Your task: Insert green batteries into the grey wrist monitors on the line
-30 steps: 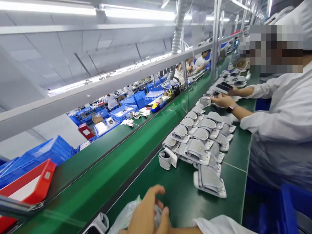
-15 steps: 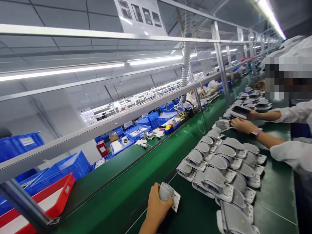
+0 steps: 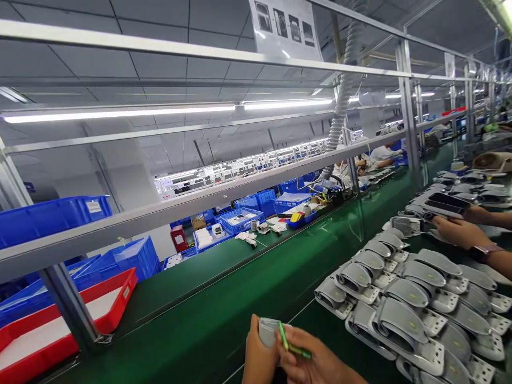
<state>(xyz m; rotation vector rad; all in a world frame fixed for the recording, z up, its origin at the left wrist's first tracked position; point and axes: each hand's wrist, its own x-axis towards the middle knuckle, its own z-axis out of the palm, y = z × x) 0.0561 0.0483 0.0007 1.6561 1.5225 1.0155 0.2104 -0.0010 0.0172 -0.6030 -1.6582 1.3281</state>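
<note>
My left hand (image 3: 259, 354) is closed around a wrist blood pressure monitor (image 3: 268, 330) with a rolled grey cuff; most of its body is hidden by my fingers. Against its right side, my right hand (image 3: 306, 352) pinches slim green batteries (image 3: 283, 336), one upright and one lying across the fingers. Both hands are together at the bottom centre, above the green work surface. To their right, several similar grey-cuffed monitors (image 3: 408, 293) lie in packed, overlapping rows, white bodies toward the right.
A co-worker's hands (image 3: 456, 229) handle a dark-screened monitor at the right. The green conveyor belt (image 3: 224, 298) runs diagonally past me. A red tray (image 3: 124, 290) stands at the left by a metal post (image 3: 72, 304). Blue bins (image 3: 240, 218) and a rail lie beyond.
My right hand has come into view with the green batteries and meets the monitor in my left hand. The view has turned left, shifting the rows of monitors rightward.
</note>
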